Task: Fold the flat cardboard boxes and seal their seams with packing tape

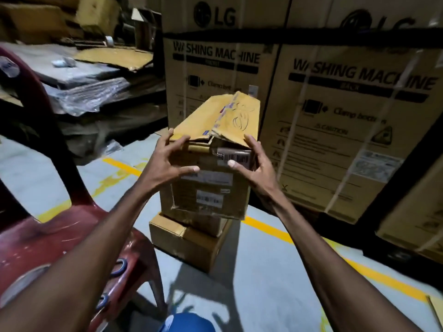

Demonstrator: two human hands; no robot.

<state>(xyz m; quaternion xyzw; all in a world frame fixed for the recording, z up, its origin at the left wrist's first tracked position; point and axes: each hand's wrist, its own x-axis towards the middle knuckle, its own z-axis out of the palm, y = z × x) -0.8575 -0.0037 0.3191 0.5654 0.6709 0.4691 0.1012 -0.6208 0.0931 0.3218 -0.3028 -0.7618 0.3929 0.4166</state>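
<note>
Both forearms reach forward; our left hand and right hand clasp the box at its near end, fingers curled over the flaps. It sits atop a lower carton, long axis running away from us, hands equally near.

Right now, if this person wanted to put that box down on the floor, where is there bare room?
Bare grey floor lies between the stacked boxes and the yellow line. Another patch lies left, beyond the red chair. It is crowded right, at the washing machine cartons.
</note>
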